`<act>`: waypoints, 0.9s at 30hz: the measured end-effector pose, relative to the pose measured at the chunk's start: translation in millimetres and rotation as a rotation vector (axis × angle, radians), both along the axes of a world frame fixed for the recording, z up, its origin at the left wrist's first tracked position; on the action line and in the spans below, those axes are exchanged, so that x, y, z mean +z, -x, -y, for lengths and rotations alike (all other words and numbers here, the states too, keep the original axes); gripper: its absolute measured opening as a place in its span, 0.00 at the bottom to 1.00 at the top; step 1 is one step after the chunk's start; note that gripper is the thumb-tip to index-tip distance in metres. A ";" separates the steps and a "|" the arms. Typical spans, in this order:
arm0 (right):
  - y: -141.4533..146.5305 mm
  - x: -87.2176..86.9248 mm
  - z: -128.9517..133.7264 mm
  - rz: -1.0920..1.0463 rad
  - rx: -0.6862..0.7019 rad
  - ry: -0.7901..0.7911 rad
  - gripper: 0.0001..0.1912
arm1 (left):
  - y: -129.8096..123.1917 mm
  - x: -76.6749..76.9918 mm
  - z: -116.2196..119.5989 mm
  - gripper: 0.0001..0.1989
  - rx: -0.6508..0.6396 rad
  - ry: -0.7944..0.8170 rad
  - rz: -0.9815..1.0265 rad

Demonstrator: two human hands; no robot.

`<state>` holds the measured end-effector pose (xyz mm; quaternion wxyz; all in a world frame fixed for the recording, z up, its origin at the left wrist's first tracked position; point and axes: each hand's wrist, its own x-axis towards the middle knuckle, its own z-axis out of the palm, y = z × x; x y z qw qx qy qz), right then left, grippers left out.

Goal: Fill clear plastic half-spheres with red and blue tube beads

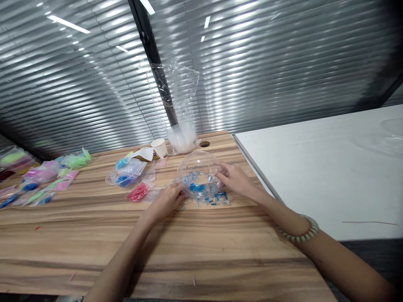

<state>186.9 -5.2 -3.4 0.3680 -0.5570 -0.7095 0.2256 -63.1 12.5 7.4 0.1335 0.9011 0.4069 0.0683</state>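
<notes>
A clear round plastic bowl [199, 161] is on the wooden table, with small blue pieces [197, 188] showing in or through it. More blue and clear tube-like pieces [217, 199] lie by its front edge. My left hand [170, 197] grips the bowl's lower left rim, fingers bent and partly under it. On the right side, my right hand [232, 177] holds the rim with its fingers closed. Just left of the bowl lies a bag of red pieces [138, 191].
Behind stand a white paper cup [160, 147] and stacked clear bowls in a plastic bag [181, 136]. Bags with blue contents [127, 174] lie left of centre, colourful bags [45, 172] farther left. A white table [315, 167] adjoins on the right.
</notes>
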 end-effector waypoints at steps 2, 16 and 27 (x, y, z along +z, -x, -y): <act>0.0 0.2 -0.1 0.002 0.003 -0.001 0.14 | -0.5 1.0 0.4 0.10 -0.001 0.005 0.006; -0.1 -0.1 -1.0 -0.004 0.007 -0.004 0.13 | 0.8 2.5 0.7 0.09 0.005 0.057 0.109; 0.0 0.1 -0.8 0.009 0.007 -0.017 0.13 | 0.0 8.2 2.4 0.08 0.044 0.125 0.223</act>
